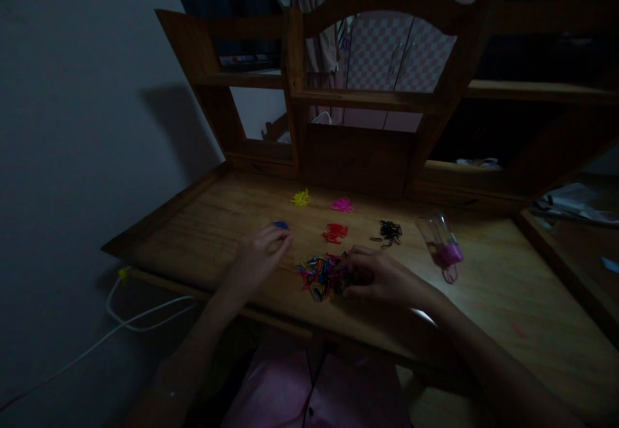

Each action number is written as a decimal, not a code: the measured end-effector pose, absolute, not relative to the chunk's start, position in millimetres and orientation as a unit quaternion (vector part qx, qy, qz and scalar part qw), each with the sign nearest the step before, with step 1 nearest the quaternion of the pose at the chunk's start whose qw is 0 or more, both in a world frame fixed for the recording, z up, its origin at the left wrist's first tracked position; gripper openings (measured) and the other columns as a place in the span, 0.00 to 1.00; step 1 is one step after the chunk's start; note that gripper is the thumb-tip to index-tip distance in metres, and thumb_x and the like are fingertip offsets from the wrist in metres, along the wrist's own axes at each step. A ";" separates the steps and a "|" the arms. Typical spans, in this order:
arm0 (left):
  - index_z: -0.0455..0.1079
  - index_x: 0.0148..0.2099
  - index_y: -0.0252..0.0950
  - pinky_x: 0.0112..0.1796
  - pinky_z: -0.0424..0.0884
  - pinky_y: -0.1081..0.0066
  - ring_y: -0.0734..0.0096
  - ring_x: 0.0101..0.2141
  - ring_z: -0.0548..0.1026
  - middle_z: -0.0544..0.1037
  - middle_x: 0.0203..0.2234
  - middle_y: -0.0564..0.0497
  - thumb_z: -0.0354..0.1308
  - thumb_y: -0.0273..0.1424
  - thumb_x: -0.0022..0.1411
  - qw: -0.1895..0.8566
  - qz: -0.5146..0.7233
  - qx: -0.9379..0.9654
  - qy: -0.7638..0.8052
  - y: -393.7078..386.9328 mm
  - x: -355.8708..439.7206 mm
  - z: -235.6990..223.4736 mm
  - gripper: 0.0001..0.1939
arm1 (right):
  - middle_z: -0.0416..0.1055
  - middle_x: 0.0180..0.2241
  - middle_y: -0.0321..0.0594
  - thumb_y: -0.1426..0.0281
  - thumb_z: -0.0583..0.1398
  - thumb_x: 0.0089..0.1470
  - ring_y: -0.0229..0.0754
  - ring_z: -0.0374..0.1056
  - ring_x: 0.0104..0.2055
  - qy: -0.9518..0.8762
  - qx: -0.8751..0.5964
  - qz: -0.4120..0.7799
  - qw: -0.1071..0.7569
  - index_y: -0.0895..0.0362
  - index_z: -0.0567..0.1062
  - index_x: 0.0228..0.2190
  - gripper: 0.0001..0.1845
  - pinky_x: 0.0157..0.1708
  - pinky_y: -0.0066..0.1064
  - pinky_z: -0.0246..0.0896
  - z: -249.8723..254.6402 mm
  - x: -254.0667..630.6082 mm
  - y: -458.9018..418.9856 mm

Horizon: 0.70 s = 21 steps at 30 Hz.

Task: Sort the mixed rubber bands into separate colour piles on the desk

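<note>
A mixed heap of coloured paper clips lies near the front of the wooden desk. My right hand reaches over the heap's right side, fingertips among the clips and thumb apart from the fingers. Left of the heap, my left hand is just in front of a small blue pile, partly covering it. Its thumb and forefinger come together; whatever is between them is too small to make out. Beyond the heap are separate piles of red clips, black clips, yellow clips and pink clips.
A clear bottle with a pink cap and loop lies on the right of the desk. A wooden shelf unit stands along the back. A white cable hangs by the left front edge. The room is dim.
</note>
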<state>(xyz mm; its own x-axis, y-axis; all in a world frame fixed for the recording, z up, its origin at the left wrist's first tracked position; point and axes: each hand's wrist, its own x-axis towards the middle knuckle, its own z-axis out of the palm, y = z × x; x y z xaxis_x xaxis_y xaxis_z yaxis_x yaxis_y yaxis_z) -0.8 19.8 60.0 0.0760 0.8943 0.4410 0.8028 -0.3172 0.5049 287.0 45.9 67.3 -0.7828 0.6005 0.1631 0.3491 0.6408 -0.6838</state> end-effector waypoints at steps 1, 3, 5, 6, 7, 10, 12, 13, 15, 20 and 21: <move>0.74 0.41 0.40 0.47 0.69 0.68 0.65 0.42 0.76 0.79 0.39 0.50 0.53 0.37 0.65 0.076 0.368 0.712 0.593 10.2 0.4 52.8 0.11 | 0.71 0.44 0.40 0.65 0.66 0.50 0.44 0.68 0.45 -0.887 -0.267 0.325 0.191 0.50 0.74 0.48 0.22 0.44 0.34 0.63 66.5 283.5 43.1; 0.75 0.40 0.40 0.46 0.70 0.67 0.64 0.42 0.77 0.80 0.39 0.50 0.54 0.38 0.64 0.101 0.391 0.676 0.616 -4.2 1.3 39.7 0.11 | 0.71 0.44 0.40 0.64 0.67 0.49 0.45 0.67 0.47 -0.891 -0.270 0.313 0.189 0.50 0.74 0.48 0.23 0.46 0.35 0.62 64.5 277.7 38.7; 0.75 0.40 0.40 0.45 0.71 0.68 0.63 0.41 0.78 0.81 0.38 0.51 0.55 0.40 0.63 0.142 0.409 0.641 0.634 -13.6 1.7 29.9 0.11 | 0.72 0.44 0.39 0.65 0.66 0.50 0.45 0.67 0.46 -0.895 -0.272 0.298 0.188 0.50 0.75 0.47 0.21 0.45 0.34 0.62 61.8 273.5 36.4; 0.75 0.40 0.40 0.44 0.71 0.68 0.63 0.40 0.78 0.81 0.37 0.51 0.55 0.40 0.63 0.169 0.416 0.626 0.638 -16.9 2.1 26.5 0.12 | 0.72 0.43 0.40 0.66 0.66 0.51 0.44 0.67 0.45 -0.897 -0.273 0.291 0.189 0.50 0.75 0.46 0.18 0.45 0.34 0.62 60.1 272.0 36.0; 0.75 0.40 0.39 0.43 0.72 0.69 0.64 0.39 0.78 0.81 0.36 0.51 0.55 0.40 0.63 0.200 0.422 0.612 0.638 -19.4 2.8 23.9 0.12 | 0.72 0.43 0.40 0.67 0.65 0.52 0.44 0.67 0.44 -0.899 -0.273 0.284 0.190 0.51 0.76 0.45 0.16 0.44 0.33 0.62 58.2 270.8 36.0; 0.75 0.38 0.38 0.43 0.72 0.70 0.65 0.37 0.79 0.82 0.34 0.51 0.54 0.40 0.64 0.273 0.442 0.580 0.628 -23.1 5.3 19.9 0.13 | 0.72 0.42 0.40 0.68 0.63 0.55 0.42 0.68 0.42 -0.904 -0.265 0.273 0.194 0.52 0.76 0.43 0.12 0.43 0.32 0.62 51.9 268.9 37.5; 0.75 0.38 0.37 0.43 0.72 0.70 0.66 0.37 0.78 0.81 0.33 0.51 0.54 0.40 0.64 0.293 0.451 0.570 0.621 -23.3 6.2 18.3 0.14 | 0.73 0.41 0.40 0.67 0.63 0.55 0.42 0.69 0.42 -0.904 -0.263 0.273 0.197 0.52 0.76 0.42 0.12 0.42 0.32 0.62 48.4 268.8 39.1; 0.75 0.38 0.37 0.43 0.71 0.71 0.66 0.37 0.78 0.81 0.33 0.51 0.54 0.40 0.64 0.297 0.453 0.569 0.618 -23.2 6.4 17.4 0.14 | 0.73 0.40 0.40 0.66 0.63 0.54 0.42 0.69 0.42 -0.903 -0.265 0.273 0.199 0.52 0.77 0.42 0.12 0.43 0.33 0.62 47.0 269.0 39.8; 0.75 0.38 0.37 0.43 0.71 0.71 0.66 0.37 0.78 0.81 0.33 0.52 0.54 0.40 0.64 0.303 0.453 0.572 0.613 -22.7 6.3 15.5 0.13 | 0.74 0.39 0.40 0.65 0.64 0.54 0.42 0.69 0.42 -0.900 -0.270 0.276 0.203 0.52 0.77 0.40 0.11 0.43 0.33 0.62 45.0 269.4 41.0; 0.75 0.38 0.38 0.42 0.70 0.72 0.66 0.37 0.78 0.81 0.32 0.53 0.55 0.39 0.64 0.310 0.439 0.579 0.613 -21.8 6.6 12.3 0.12 | 0.75 0.37 0.37 0.68 0.64 0.54 0.40 0.70 0.39 -0.883 -0.280 0.314 0.209 0.53 0.78 0.36 0.06 0.41 0.31 0.62 43.1 269.8 41.9; 0.75 0.38 0.38 0.43 0.70 0.72 0.67 0.37 0.78 0.81 0.33 0.53 0.55 0.39 0.64 0.311 0.437 0.580 0.613 -21.7 6.9 12.3 0.12 | 0.75 0.36 0.37 0.68 0.64 0.54 0.39 0.70 0.38 -0.877 -0.283 0.325 0.211 0.53 0.78 0.35 0.05 0.40 0.31 0.62 43.5 269.8 42.0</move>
<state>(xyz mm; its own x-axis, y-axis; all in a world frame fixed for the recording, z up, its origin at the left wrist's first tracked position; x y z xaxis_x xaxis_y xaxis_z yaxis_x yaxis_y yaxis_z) 6.9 -21.7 12.3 -0.1331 0.9831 0.1259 0.4391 -0.0554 0.8967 269.8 42.0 43.5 -0.7504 0.6339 0.1873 0.3594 0.6290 -0.6893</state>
